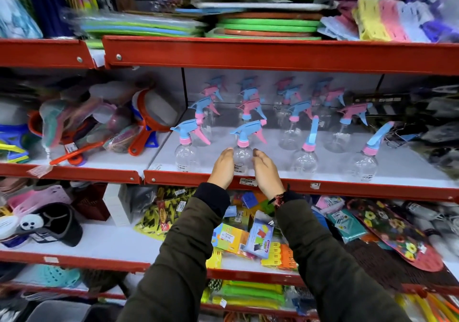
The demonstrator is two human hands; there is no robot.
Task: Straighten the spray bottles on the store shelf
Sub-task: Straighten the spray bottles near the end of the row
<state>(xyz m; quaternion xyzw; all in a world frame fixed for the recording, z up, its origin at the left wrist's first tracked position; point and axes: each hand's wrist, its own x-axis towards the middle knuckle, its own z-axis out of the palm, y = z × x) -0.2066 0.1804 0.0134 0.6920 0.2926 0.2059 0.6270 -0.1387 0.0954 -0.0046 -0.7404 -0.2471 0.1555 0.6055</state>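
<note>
At the near edge of the middle shelf [347, 187] we see our left hand [222, 167] and right hand [267, 172] cupped against either side of a clear spray bottle [242, 158] with a blue-and-pink trigger, second from left in the near row. Fingers are flat, not wrapped. Its small label and the price tag [248, 182] below are too blurred to read.
</note>
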